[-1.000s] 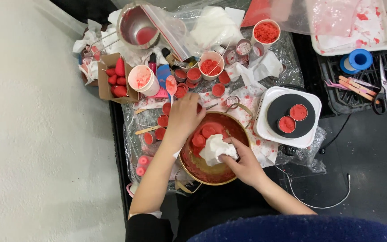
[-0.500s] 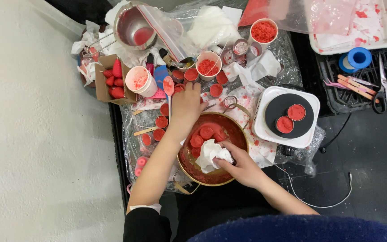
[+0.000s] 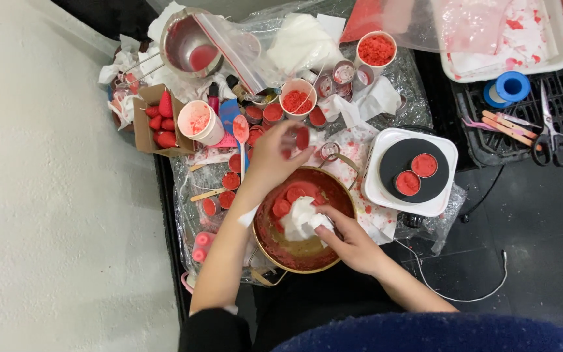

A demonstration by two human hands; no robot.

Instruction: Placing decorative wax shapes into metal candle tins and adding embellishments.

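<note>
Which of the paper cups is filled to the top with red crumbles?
The paper cup farthest back, beside the white tray. It is heaped full; the others hold less.

A hot plate (image 3: 412,171) carrying two red discs (image 3: 416,175) sits at three o'clock, with scissors (image 3: 550,133) and blue tape (image 3: 507,88) beyond it. At eleven o'clock lie a steel pot (image 3: 190,44) and a box of red strawberry shapes (image 3: 159,121); a cup of red crumbs (image 3: 376,50) stands at twelve.
</note>
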